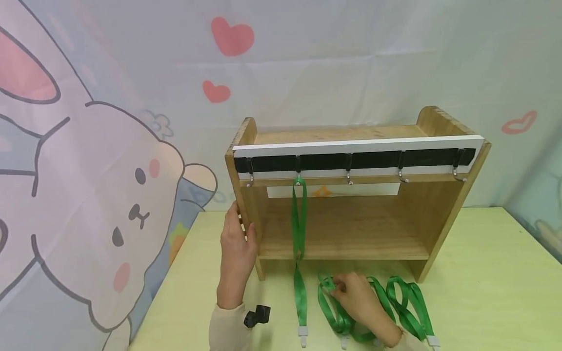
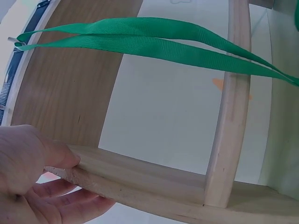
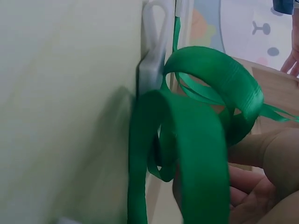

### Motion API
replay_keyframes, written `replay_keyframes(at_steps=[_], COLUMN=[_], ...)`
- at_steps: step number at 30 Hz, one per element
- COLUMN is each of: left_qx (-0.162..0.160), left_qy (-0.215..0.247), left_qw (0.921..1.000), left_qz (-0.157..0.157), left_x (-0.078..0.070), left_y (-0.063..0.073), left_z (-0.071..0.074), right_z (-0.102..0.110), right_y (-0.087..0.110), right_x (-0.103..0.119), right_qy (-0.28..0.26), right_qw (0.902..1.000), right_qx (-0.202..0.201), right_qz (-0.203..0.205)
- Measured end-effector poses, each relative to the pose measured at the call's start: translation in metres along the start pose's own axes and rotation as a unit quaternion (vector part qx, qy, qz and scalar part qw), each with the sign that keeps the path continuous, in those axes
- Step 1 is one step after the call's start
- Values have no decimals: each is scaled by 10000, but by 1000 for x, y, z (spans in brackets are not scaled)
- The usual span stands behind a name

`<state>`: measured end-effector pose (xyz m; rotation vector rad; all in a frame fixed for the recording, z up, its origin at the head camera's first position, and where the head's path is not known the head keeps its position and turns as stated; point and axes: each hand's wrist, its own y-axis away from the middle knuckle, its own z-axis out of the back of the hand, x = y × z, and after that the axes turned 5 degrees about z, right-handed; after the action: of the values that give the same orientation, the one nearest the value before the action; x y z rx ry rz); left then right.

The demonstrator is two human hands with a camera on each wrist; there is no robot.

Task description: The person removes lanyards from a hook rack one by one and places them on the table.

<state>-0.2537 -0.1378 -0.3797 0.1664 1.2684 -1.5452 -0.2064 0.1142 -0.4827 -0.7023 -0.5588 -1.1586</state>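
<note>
My left hand (image 1: 236, 248) grips the left side panel of a wooden shelf (image 1: 342, 229), thumb on the inner face and fingers outside. In the left wrist view, the thumb lies on the panel's edge. A green lanyard (image 1: 299, 224) hangs from the second hook from the left, its white clip (image 1: 303, 332) low in front of the shelf. On the table, my right hand (image 1: 357, 298) pinches the loop end of another green lanyard (image 1: 327, 303). Ribbon partly hides those fingertips in the right wrist view. More green lanyards (image 1: 409, 308) lie coiled right of that hand.
A black strip (image 1: 377, 160) with several metal hooks runs along the shelf's white front board (image 1: 443, 143). The shelf stands on a pale yellow-green table (image 1: 496, 273). Behind it hangs a cloth (image 1: 333, 97) printed with a rabbit and hearts.
</note>
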Motion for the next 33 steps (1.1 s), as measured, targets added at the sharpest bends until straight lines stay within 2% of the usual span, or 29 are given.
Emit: replay_keyframes(at_steps=[5, 11, 19, 26, 33], left_qx=[-6, -17, -39, -21, 12], left_qy=[8, -27, -29, -32, 31], left_qw=[10000, 10000, 10000, 10000, 10000], left_qz=[-6, -60, 25, -49, -15], left_x=[1, 3, 4, 5, 4], left_y=[0, -1, 0, -1, -1], left_z=[0, -1, 0, -1, -2], right_z=[4, 9, 13, 23, 38], right_y=[0, 2, 1, 1, 4], right_x=[0, 1, 0, 11, 22], right_qy=[256, 432, 237, 126, 143], right_qw=[9996, 9991, 9996, 9993, 9999], right_qx=[91, 6, 155, 164, 27], right_qz=[-23, 56, 8, -314, -28])
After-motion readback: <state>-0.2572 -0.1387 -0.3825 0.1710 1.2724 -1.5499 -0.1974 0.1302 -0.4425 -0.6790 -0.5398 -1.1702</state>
